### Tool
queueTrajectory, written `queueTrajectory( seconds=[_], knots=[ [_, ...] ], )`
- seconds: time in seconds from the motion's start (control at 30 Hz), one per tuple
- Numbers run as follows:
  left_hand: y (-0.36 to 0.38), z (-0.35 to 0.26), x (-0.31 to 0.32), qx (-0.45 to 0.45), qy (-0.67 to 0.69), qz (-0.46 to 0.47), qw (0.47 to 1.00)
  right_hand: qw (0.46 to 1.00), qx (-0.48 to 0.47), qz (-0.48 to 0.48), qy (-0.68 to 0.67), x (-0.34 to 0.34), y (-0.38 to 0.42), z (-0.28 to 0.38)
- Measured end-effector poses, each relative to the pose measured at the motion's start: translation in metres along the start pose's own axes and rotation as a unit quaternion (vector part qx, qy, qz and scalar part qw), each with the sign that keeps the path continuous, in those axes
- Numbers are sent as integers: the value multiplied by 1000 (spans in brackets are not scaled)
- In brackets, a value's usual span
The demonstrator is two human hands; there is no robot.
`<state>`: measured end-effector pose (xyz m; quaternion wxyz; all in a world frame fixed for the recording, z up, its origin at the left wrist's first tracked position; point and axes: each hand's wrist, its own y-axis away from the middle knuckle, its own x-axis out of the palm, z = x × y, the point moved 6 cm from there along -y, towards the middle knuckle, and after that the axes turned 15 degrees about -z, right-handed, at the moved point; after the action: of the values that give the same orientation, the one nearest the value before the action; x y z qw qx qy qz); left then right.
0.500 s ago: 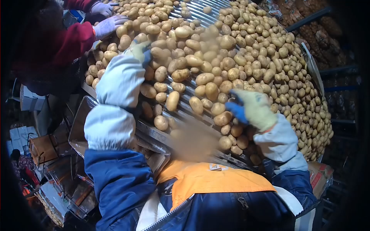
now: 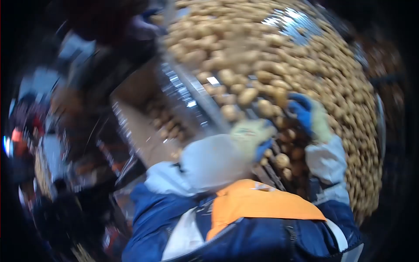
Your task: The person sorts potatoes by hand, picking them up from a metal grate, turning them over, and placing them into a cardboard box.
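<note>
Potatoes (image 2: 349,109) cover the sorting table in a thick layer. My left hand (image 2: 255,137), in a pale yellow and blue glove, is at the near edge of the table beside a few potatoes; its fingers are blurred, and whether it holds anything is unclear. To its right, my right hand (image 2: 310,115), in a matching glove, reaches down among the potatoes with its fingers curved; what lies under them is hidden. Between the hands, some potatoes (image 2: 283,160) rest near a dark gap at the table's edge.
A lined cardboard box (image 2: 144,126) with potatoes at its bottom stands left of the table's metal edge (image 2: 196,87). Another person's gloved hand (image 2: 146,27) is at the upper left, blurred. Bare metal rollers (image 2: 297,26) show at the far side.
The view has swung left, showing more of the box. My left hand has come back from the far potatoes to the near edge, close to my right hand. The other person's hands are farther off.
</note>
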<state>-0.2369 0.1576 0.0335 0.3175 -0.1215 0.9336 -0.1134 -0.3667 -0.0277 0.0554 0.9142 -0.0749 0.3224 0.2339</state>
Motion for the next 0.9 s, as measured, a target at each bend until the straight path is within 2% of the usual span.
queueTrajectory(
  seconds=[0.03, 0.07, 0.1, 0.13, 0.17, 0.2, 0.27, 0.33, 0.37, 0.4, 0.47, 0.5, 0.53, 0.6, 0.67, 0.7, 0.73, 0.77, 0.8, 0.83, 0.87, 0.9],
  knots=[
    [9, 10, 22, -105, 33, 94, 989, 994, 61, 1, -88, -1, -2, 13],
    [12, 1, 17, 9, -106, 37, 994, 974, 39, 32, -222, 2, 1, 29],
    [14, -4, 14, 10, -203, 89, 975, 983, 37, -2, -182, 15, -2, 46],
    [8, 5, 32, -4, -214, 84, 973, 976, -18, 54, -212, 25, 1, 70],
    [7, 16, 47, -13, -216, 81, 973, 970, -84, 59, -219, 34, 7, 95],
    [12, -1, 22, -7, -188, 79, 979, 962, -140, 48, -231, 45, 20, 133],
    [17, 0, 24, -12, -185, 64, 981, 922, -193, 76, -327, 72, 48, 194],
    [23, 5, 28, -26, -187, 59, 980, 901, -258, 110, -332, 108, 97, 259],
    [24, 6, 32, -33, -184, 62, 980, 859, -361, 233, -279, 138, 123, 282],
    [28, 7, 32, -37, -179, 61, 981, 794, -453, 346, -214, 161, 149, 292],
    [29, 6, 32, -44, -169, 63, 983, 778, -535, 301, -133, 165, 174, 300],
    [29, 4, 33, -48, -160, 65, 984, 797, -466, 308, -229, 161, 162, 283],
    [33, 12, 29, -57, -152, 64, 985, 833, -349, 305, -302, 160, 149, 265],
    [33, 14, 36, -95, -98, 66, 988, 930, -284, 195, -128, 122, 98, 220],
    [31, 29, 37, -207, 40, 51, 976, 959, -260, 53, -99, 73, 61, 163],
    [28, 17, 13, -289, 175, -28, 941, 944, -326, -36, 17, 42, 54, 145],
    [22, -12, 1, 64, -116, -58, 990, 940, -325, -63, 88, 17, 50, 118],
    [24, -12, -2, 44, -94, -68, 992, 928, -309, -73, 197, -3, 52, 92],
    [24, -14, -12, 79, -111, -109, 985, 907, -286, -73, 300, -19, 59, 66],
    [26, -8, -20, 107, -148, -147, 972, 895, -273, -68, 345, -27, 71, 35],
    [22, -1, -27, 46, -187, -87, 977, 883, -260, -58, 387, -31, 80, 13],
    [16, 7, -32, 31, -219, -94, 971, 895, -134, 57, 421, -23, 86, 17]
  ],
)
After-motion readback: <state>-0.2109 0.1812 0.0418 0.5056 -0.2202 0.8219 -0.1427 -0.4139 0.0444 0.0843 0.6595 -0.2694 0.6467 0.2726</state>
